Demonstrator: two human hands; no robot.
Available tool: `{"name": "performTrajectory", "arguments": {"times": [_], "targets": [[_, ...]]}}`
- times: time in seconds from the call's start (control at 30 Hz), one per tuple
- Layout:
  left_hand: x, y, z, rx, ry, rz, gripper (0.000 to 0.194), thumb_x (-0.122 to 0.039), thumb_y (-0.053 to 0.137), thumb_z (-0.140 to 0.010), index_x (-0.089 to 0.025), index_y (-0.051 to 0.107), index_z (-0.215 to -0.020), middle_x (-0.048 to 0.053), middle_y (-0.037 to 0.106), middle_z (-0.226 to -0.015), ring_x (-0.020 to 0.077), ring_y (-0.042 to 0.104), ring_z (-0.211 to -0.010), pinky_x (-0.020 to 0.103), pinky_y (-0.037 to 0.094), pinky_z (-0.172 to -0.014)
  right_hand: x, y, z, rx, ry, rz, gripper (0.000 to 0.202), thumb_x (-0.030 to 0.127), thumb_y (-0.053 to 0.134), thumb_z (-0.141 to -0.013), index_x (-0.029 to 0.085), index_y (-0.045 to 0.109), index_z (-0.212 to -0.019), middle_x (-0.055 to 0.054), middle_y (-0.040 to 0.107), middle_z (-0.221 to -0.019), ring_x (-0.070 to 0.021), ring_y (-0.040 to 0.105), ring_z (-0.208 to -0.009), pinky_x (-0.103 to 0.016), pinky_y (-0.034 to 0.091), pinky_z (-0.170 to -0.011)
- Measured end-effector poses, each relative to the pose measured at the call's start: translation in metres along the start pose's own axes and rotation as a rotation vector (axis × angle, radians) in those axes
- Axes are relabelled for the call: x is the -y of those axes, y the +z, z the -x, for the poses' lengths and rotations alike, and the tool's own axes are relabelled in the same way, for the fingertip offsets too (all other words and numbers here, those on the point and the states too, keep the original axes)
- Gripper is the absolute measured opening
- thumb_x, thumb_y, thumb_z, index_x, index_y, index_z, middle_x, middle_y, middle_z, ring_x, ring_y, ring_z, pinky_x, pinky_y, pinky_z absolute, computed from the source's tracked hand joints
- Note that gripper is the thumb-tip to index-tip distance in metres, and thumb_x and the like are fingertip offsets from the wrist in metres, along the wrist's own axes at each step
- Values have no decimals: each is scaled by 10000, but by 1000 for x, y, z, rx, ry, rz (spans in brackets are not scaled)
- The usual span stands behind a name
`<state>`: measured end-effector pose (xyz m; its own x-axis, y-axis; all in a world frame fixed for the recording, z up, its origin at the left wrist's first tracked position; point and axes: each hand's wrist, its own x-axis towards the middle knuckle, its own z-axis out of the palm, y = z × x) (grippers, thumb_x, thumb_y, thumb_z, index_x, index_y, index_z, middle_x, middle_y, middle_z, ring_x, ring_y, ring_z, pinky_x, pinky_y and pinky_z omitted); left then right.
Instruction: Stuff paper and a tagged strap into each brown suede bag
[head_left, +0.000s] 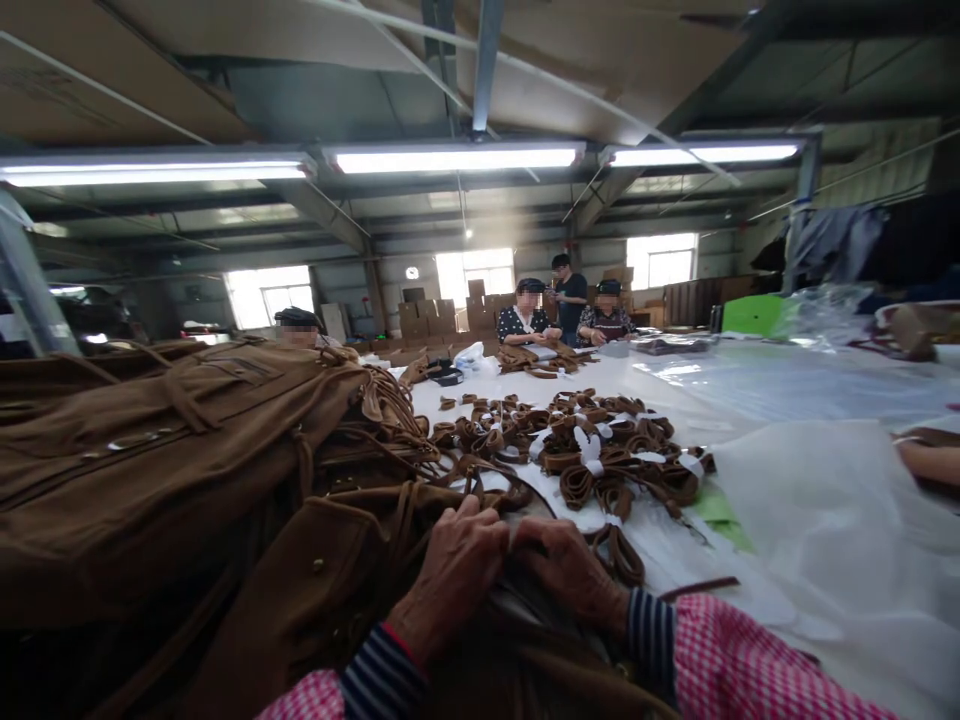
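At the lower centre of the frame, the left hand (463, 570) and right hand (571, 568) sit close together on a brown bag (330, 560), fingers curled; whether either grip pinches the fabric is unclear. Bundled brown straps (600, 450) lie just beyond on the white bench (709, 385), right of centre.
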<state>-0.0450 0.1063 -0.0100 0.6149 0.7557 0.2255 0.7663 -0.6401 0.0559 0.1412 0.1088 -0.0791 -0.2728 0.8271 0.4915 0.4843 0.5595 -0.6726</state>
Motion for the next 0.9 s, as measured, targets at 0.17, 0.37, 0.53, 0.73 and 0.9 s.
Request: {"name": "performTrajectory", "arguments": {"times": [0.17,0.37,0.53,0.73,0.9], "targets": [[1,-5,-1,-44,-149,257,131,-264,522,-973,-216,631,-918,11,644,-917,193,566,-925,299,391,-779,5,-5,-1,70,53,7,147,165,602,-855,175,733,-920,-15,735,-806,-189,667,-782,-281,434,-727],[4,5,-5,-59,-169,472,157,-349,540,-946,-213,619,-932,23,646,-948,195,585,-908,299,417,-806,9,-8,-4,39,104,-117,99,207,604,-860,181,634,-769,32,620,-708,-149,552,-696,-263,379,-660],[13,16,-9,-2,-129,761,321,-178,643,-724,-205,665,-1043,24,701,-1040,215,627,-1011,299,451,-896,6,-7,-5,-10,164,-247,191,274,574,-899,196,513,-735,42,537,-686,-144,499,-687,-266,362,-648],[15,28,-17,-21,-170,920,180,-183,669,-691,-157,767,-840,17,733,-798,195,640,-800,281,446,-756,6,-6,-1,-16,96,-168,191,250,554,-896,195,503,-720,45,488,-688,-133,463,-680,-265,330,-642],[16,36,-17,-88,-234,1111,161,-283,752,-697,-132,780,-747,26,698,-694,159,580,-685,263,403,-670,13,-10,-2,-8,71,-113,178,245,576,-885,188,550,-718,41,520,-670,-131,479,-661,-264,337,-637]]}}
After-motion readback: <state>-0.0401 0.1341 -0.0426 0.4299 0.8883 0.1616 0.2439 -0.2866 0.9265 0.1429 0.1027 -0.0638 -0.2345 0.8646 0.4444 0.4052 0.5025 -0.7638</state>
